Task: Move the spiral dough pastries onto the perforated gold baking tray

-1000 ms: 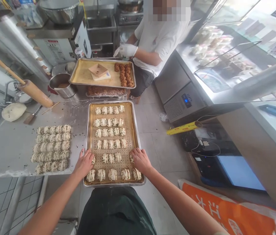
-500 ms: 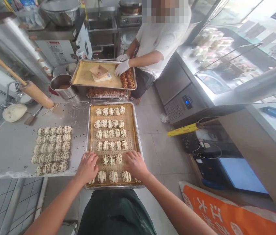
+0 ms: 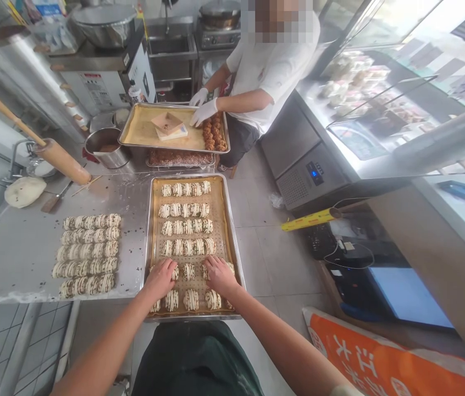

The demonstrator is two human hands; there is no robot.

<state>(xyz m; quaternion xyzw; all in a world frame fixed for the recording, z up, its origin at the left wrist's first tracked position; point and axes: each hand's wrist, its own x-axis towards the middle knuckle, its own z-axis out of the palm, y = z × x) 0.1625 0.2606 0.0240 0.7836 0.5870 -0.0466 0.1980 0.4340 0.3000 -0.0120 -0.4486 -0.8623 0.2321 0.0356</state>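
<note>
Hands have drawn inward from the tray's edges: left hand (image 3: pixel 161 278) and right hand (image 3: pixel 219 275) now press flat, fingers spread, holding nothing, on striped dough pieces (image 3: pixel 188 270) in the perforated metal baking tray (image 3: pixel 149 231) on the steel worktop (image 3: pixel 22 247).

Rolling pin (image 3: pixel 38 147) by dough lump (image 3: pixel 24 191) — co-worker's gloved hand (image 3: pixel 203 111) on 2nd tray (image 3: pixel 142 129).

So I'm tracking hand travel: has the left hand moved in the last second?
Yes. The left hand slid rightward, from the baking tray's left rim inward onto the dough pieces.
</note>
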